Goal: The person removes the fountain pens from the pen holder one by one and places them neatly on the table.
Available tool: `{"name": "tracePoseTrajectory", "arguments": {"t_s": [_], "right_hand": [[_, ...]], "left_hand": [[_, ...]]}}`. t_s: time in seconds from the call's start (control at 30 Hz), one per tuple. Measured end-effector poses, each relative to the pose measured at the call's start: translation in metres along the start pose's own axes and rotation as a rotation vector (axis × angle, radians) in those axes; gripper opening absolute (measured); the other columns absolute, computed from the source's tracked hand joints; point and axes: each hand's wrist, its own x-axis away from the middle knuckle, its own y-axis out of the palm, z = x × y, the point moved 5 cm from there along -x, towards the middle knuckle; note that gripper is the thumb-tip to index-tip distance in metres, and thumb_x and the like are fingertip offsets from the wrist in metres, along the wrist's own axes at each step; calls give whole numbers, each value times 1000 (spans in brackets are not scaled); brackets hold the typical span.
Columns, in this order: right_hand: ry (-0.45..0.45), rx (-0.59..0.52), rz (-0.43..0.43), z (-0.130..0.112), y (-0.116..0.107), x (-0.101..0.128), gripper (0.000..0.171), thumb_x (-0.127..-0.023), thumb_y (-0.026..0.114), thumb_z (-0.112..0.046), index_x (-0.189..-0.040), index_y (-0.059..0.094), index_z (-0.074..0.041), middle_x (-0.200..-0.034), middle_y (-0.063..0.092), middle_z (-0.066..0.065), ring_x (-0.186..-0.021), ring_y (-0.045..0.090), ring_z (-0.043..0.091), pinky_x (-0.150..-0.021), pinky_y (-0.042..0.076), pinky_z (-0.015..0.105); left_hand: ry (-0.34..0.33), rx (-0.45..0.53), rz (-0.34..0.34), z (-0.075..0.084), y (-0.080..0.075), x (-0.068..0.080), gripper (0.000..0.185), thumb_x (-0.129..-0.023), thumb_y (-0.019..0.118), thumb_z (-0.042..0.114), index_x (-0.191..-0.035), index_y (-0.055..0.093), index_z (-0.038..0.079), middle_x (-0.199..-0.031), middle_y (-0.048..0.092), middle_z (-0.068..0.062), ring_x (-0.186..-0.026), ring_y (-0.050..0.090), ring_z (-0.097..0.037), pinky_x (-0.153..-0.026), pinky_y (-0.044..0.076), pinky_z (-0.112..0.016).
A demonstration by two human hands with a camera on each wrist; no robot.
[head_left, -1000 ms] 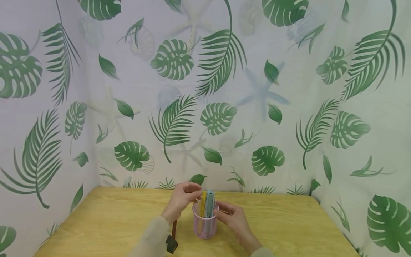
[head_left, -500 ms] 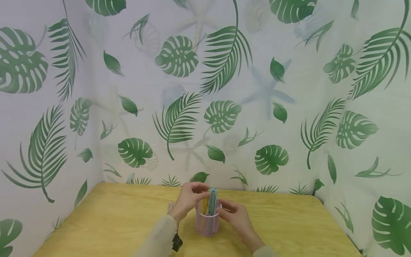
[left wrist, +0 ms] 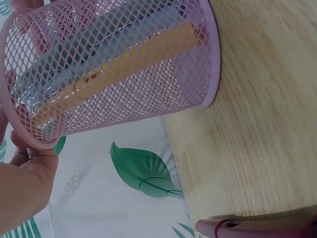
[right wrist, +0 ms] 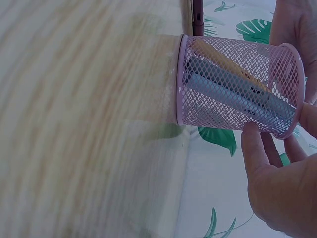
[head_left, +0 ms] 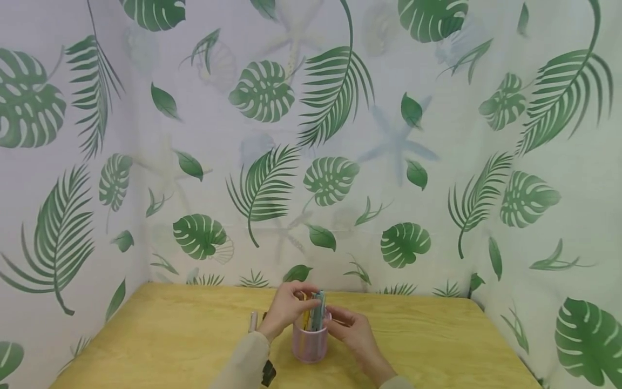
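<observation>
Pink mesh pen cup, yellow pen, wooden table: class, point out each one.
Pink mesh pen cup (right wrist: 233, 94), right wrist view, its mesh wall.
Yellow pen (left wrist: 143, 54), left wrist view, mid-barrel inside the cup.
Wooden table (head_left: 437, 346), head view, bare top.

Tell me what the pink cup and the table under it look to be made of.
Pink cup: likely painted metal mesh, matte; diamond holes show the pens inside, and solid bands edge rim and base.
Table: wood or wood-look laminate, smooth light yellow with printed-looking grain; which one is unclear.

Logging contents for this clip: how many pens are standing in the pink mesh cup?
3 visible: a yellow pen and two blue-grey pens leaning inside the pink mesh cup; the hands may hide more.
</observation>
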Motion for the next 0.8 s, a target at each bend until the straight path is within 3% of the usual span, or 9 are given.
{"name": "tracePoseTrajectory", "arguments": {"t_s": [0.27, 0.8], "right_hand": [[0, 2, 3, -1, 0, 0, 47, -92, 70, -17, -132, 57, 3, -134, 58, 24, -118, 62, 31, -93, 55, 37], [-12, 2, -11, -1, 1, 1, 49, -92, 70, -19, -133, 56, 5, -135, 57, 24, -118, 62, 32, -94, 55, 39]], "left_hand": [[-5, -9, 1, -1, -2, 1, 22, -83, 79, 21, -104, 76, 17, -102, 68, -3, -87, 56, -16, -71, 47, -30], [-14, 84, -12, -2, -6, 7, 23, -85, 77, 19, -107, 74, 12, -107, 72, -5, -100, 61, -22, -83, 49, -36]]}}
